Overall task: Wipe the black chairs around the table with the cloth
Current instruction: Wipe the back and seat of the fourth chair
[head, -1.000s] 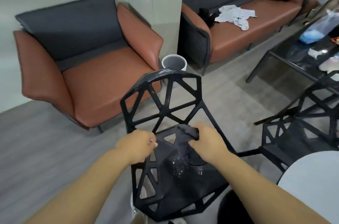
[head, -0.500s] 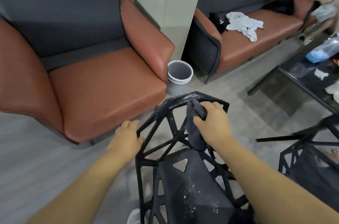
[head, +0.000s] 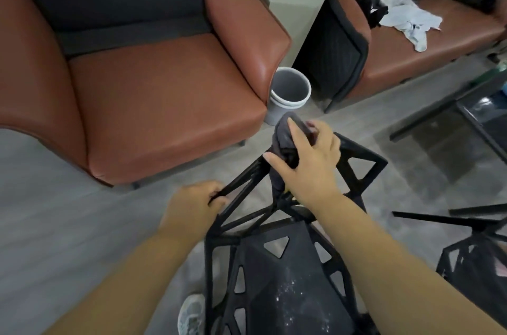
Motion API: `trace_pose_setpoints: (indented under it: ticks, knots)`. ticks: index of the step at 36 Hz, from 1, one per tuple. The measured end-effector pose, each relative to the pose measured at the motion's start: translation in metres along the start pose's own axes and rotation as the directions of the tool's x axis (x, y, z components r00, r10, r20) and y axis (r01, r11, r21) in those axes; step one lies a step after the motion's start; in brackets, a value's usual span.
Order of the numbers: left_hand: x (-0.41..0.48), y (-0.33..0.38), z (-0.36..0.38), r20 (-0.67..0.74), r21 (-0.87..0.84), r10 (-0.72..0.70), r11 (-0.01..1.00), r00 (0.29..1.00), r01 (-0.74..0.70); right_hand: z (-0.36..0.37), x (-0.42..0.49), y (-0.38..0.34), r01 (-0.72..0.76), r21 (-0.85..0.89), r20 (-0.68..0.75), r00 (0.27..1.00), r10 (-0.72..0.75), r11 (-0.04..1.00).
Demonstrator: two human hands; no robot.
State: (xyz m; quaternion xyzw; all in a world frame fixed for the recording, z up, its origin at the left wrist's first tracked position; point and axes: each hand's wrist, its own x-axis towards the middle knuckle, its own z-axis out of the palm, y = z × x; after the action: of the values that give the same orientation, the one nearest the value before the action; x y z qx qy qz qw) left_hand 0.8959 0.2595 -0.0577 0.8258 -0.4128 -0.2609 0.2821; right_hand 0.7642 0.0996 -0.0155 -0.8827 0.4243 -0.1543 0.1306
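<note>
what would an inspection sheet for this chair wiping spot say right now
surface: grey wood-grain floor; white specks on the seat of the black angular lattice chair
job's things: dark grey cloth bunched over the top of that chair's backrest; second black chair at the right edge
clutter: crumpled white rag on the sofa seat
hands: left hand grips the backrest's left bar; right hand holds the cloth against the backrest top
cables: nothing seen
surroundings: brown leather armchair with grey back, matching brown sofa, round grey bin between them, black low table at right
</note>
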Motion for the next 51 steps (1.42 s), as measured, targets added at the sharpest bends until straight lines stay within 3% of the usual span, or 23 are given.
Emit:
trace_pose_setpoints:
  ticks: [4,12,20,23,25,29,32,35,39,41,47,51]
  knots:
    - [-0.004,0.001,0.006,-0.055,-0.005,-0.056,0.998,0.997,0.055,0.004,0.0,0.015,0.015,-0.009,0.046,0.999,-0.015,1.0]
    - [-0.013,0.005,0.02,-0.264,-0.059,-0.093,0.995,0.96,0.08,0.039,-0.003,0.021,0.05,0.099,-0.191,0.981,-0.03,0.994]
    - [-0.014,0.002,0.031,-0.32,-0.125,-0.134,0.987,0.938,0.098,0.063,-0.011,0.02,0.08,0.236,-0.266,0.964,-0.015,0.968]
    - [-0.018,-0.001,0.03,-0.324,-0.139,-0.12,0.987,0.938,0.079,0.068,-0.023,0.017,0.202,0.241,-0.253,0.957,-0.14,0.949]
    - [-0.021,-0.005,0.029,-0.311,-0.247,-0.149,0.966,0.939,0.071,0.073,-0.035,0.013,0.285,0.234,-0.189,0.951,-0.244,0.93]
    - [-0.028,-0.011,0.028,-0.281,-0.373,-0.165,0.927,0.945,0.051,0.08,-0.054,0.015,0.479,0.112,-0.096,0.877,-0.47,0.871]
    - [-0.031,-0.014,0.026,-0.248,-0.399,-0.164,0.916,0.955,0.054,0.072,-0.05,0.024,0.534,-0.023,-0.117,0.838,-0.533,0.845]
    - [-0.031,-0.017,0.022,-0.203,-0.42,-0.163,0.905,0.966,0.064,0.063,-0.041,0.032,0.442,-0.065,-0.194,0.874,-0.446,0.894]
    - [-0.034,-0.022,0.019,-0.157,-0.443,-0.15,0.894,0.976,0.066,0.062,-0.033,0.033,0.189,0.231,-0.319,0.941,-0.11,0.954]
    - [-0.037,-0.024,0.019,-0.139,-0.455,-0.148,0.888,0.979,0.07,0.067,-0.034,0.026,0.152,0.279,-0.315,0.947,-0.059,0.948]
    - [-0.042,-0.028,0.017,-0.117,-0.476,-0.123,0.878,0.986,0.053,0.087,-0.067,-0.003,0.287,0.251,-0.16,0.954,-0.253,0.924]
    - [-0.042,-0.029,0.016,-0.099,-0.486,-0.109,0.873,0.989,0.048,0.102,-0.096,-0.009,0.463,0.222,-0.069,0.886,-0.459,0.858]
